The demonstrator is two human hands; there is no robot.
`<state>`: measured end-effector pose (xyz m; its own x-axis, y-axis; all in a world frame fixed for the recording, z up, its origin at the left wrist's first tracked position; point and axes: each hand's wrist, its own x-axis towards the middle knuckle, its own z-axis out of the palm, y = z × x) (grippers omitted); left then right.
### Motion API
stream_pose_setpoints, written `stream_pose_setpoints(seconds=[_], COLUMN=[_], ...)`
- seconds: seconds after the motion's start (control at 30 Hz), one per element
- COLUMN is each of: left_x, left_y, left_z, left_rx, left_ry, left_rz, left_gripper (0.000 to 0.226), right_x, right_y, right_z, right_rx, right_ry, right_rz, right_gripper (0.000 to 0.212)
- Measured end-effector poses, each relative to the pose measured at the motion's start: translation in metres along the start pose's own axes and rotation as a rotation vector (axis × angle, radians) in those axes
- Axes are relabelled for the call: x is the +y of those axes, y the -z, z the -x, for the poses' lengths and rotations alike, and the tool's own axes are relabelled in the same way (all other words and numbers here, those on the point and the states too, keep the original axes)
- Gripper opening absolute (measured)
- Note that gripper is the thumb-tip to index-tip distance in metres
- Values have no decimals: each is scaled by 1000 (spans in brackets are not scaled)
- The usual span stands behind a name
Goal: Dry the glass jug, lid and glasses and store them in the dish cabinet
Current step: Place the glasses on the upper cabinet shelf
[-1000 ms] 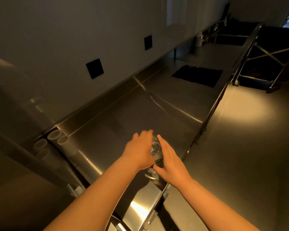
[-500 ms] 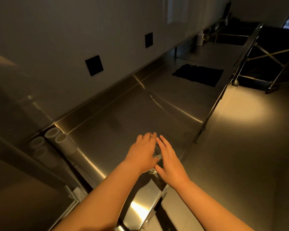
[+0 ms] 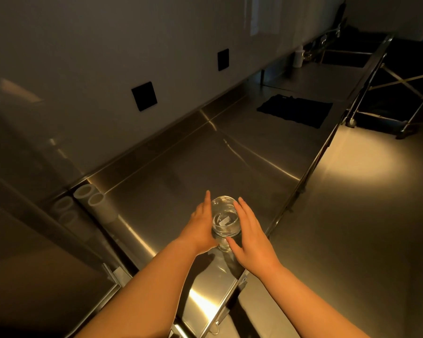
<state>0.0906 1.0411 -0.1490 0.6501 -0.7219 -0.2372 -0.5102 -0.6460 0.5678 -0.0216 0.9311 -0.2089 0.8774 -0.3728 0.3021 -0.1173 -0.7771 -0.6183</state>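
A clear round glass [image 3: 225, 220] stands upright on the steel counter [image 3: 205, 167] near its front edge. My left hand [image 3: 200, 228] lies flat against the glass's left side with straight fingers. My right hand [image 3: 250, 235] is on its right side, fingers spread and straight, thumb by the glass's base. Neither hand curls around the glass. No jug or lid is in view.
A black cloth [image 3: 294, 113] lies farther along the counter. Beyond it are a sink [image 3: 344, 57] and a white bottle [image 3: 298, 58]. Two pale tubes [image 3: 93, 201] sit at the counter's left end beside a steel cabinet [image 3: 34, 240]. A wheeled trolley [image 3: 401, 93] stands on the floor to the right.
Both hands were wrapped closely over the glass and hid most of it. They have since spread apart with straightened fingers, so the glass shows between them.
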Motion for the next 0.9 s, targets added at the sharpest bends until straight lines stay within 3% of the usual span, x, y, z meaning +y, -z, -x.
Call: stream_pose_setpoints(seconds=[0.17,0.4,0.6,0.9], left_x=[-4,-14,-21,-26], left_y=[-7,-12,-17,-31], left_z=[-6,-9,-6,-12], left_rx=[60,76,12,-45], left_ry=[84,21,76,186], left_rz=[170,281,382,518], left_gripper=[130,94,101,87], right_x=[1,0,4,5], right_y=[4,1,-3,-6], right_z=[0,-10,-14,-14], right_rx=[-13,-34,-22,-6], right_ry=[-8,43,14,-25], right_rz=[-88,-34,-79,-153], right_gripper=[82,79,79,77])
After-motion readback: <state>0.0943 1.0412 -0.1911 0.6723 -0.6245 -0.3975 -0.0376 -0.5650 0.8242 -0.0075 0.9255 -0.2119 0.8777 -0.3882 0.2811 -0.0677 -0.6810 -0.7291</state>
